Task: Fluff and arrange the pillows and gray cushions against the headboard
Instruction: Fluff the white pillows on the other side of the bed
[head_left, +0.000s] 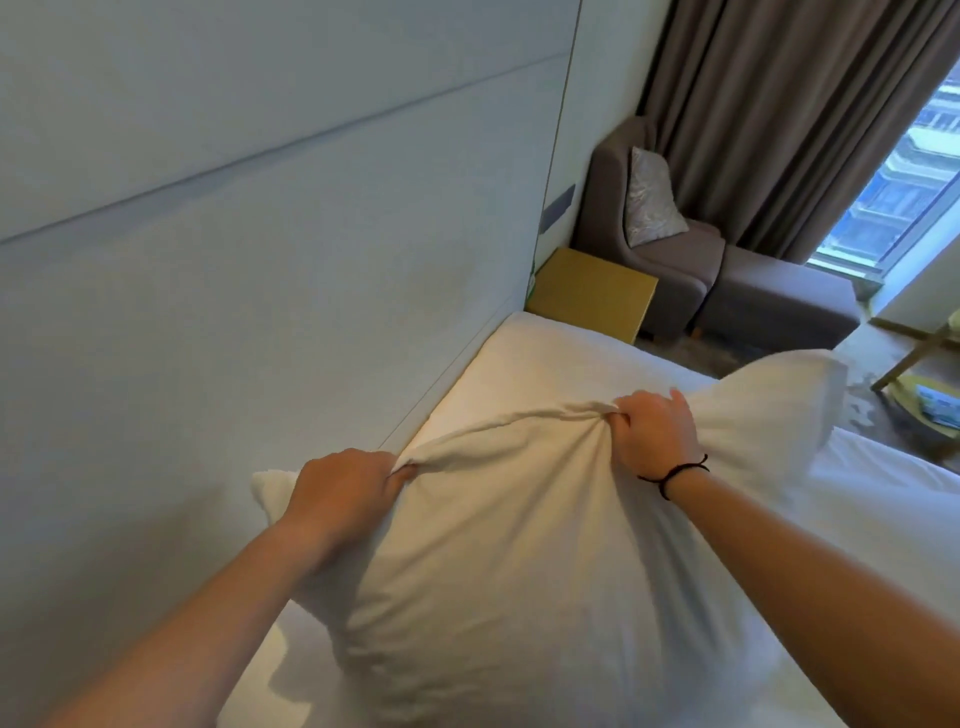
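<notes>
Fingers (400, 470) of the left hand (340, 486) and of the right hand (657, 431) curl tight, each bunching the top edge of a white pillow (509, 571), held above the bed (561, 353) beside the headboard (260, 260).
</notes>
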